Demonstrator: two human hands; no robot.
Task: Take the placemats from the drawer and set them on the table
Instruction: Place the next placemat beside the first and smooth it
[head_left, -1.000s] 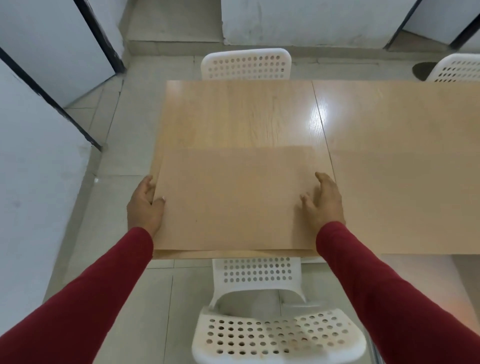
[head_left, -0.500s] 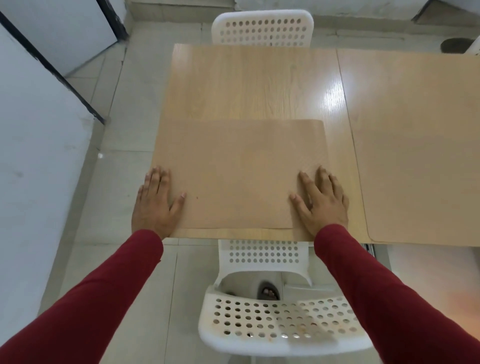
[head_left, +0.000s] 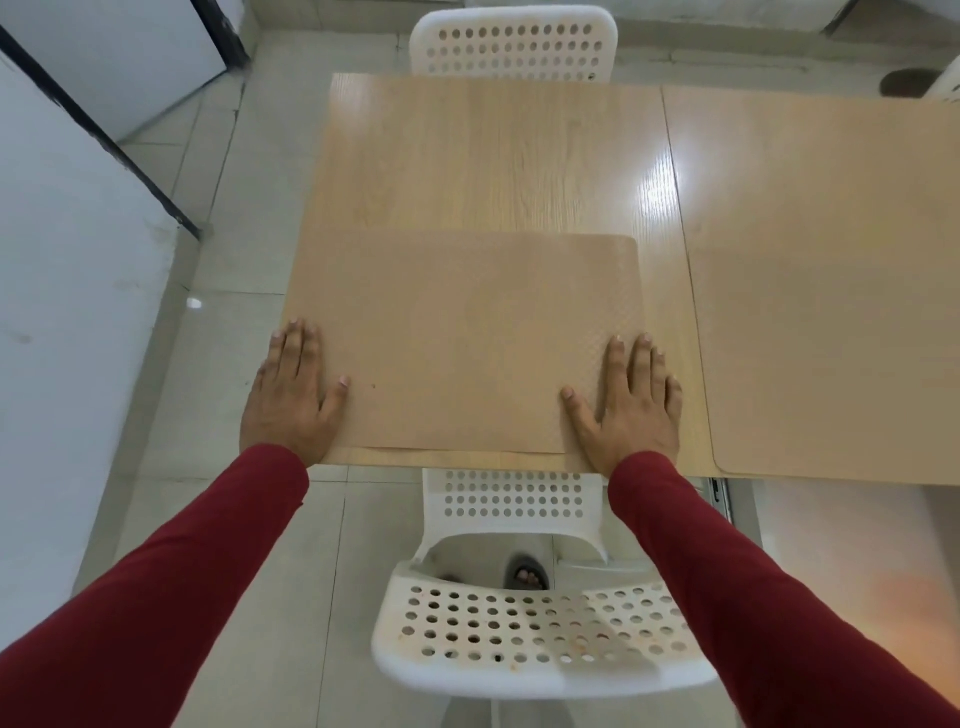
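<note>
Two mats are down on the table.
Both the left hand (head_left: 291, 395) and right hand (head_left: 631, 402) lie flat, gripping nothing, on the tan rectangular placemat (head_left: 462, 338) atop the light wooden table (head_left: 488, 156); another tan mat (head_left: 831, 364) lies beside it.

One head-worn view, steep and close.
We look down over the light wooden table (head_left: 483, 156) toward the white perforated plastic chair (head_left: 524, 639).
</note>
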